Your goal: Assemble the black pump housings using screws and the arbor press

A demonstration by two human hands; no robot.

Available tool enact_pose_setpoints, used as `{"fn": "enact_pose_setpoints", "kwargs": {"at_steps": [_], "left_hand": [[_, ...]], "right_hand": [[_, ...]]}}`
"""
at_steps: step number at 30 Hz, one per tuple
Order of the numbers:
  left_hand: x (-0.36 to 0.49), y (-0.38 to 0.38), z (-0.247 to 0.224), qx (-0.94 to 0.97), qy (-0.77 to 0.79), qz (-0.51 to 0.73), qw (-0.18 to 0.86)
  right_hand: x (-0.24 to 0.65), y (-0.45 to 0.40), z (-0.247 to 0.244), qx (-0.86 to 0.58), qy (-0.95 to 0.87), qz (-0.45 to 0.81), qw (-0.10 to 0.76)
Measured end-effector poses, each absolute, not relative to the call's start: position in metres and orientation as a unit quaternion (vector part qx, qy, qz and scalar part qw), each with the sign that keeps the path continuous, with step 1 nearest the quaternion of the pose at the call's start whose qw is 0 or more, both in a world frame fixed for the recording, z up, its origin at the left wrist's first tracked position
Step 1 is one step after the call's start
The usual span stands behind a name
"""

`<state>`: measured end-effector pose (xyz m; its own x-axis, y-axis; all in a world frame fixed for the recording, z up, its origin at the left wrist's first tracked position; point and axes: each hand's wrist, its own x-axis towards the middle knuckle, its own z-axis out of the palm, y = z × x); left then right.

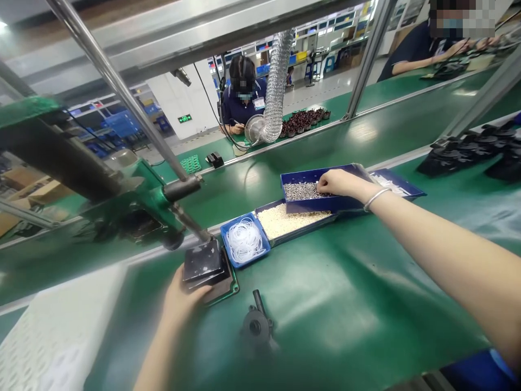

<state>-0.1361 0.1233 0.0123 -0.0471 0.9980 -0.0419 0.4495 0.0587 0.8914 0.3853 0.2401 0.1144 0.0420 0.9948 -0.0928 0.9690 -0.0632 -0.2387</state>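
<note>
My right hand [337, 183] reaches into a blue bin [317, 205] of small metal screws [299, 191]. Its fingers are pinched together among the screws, and what lies between the fingertips is hidden. My left hand [181, 298] grips a black block [203, 262] on the base of a bench press [234, 288], thumb in front and fingers behind. Between my arms, a black round plastic housing [256, 325] with a short spout lies on the green bench.
A bin of small cream pieces [285, 221] and a blue tray of clear rings [245, 239] adjoin the screw bin. White parts [391, 183] fill a tray at right. The press column [122, 98] rises at left. Two co-workers sit beyond; a flexible duct [279, 81] hangs down.
</note>
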Motion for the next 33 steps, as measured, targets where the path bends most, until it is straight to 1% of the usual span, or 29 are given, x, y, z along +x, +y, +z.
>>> {"fn": "enact_pose_setpoints", "kwargs": {"at_steps": [9, 16, 24, 30, 33], "left_hand": [[-0.137, 0.123, 0.009, 0.569, 0.632, 0.383, 0.361], [-0.138, 0.127, 0.009, 0.563, 0.616, 0.385, 0.394], [-0.129, 0.122, 0.023, 0.578, 0.637, 0.356, 0.365], [-0.140, 0.127, 0.007, 0.588, 0.614, 0.369, 0.375], [-0.140, 0.126, 0.006, 0.599, 0.599, 0.371, 0.380]], "right_hand": [[0.391, 0.242, 0.111, -0.702, -0.697, 0.129, 0.063], [0.393, 0.247, 0.108, -0.693, -0.704, 0.144, 0.064], [0.397, 0.253, 0.103, -0.695, -0.701, 0.152, 0.058], [0.396, 0.251, 0.104, -0.703, -0.694, 0.141, 0.065], [0.393, 0.248, 0.106, -0.708, -0.688, 0.136, 0.077]]}}
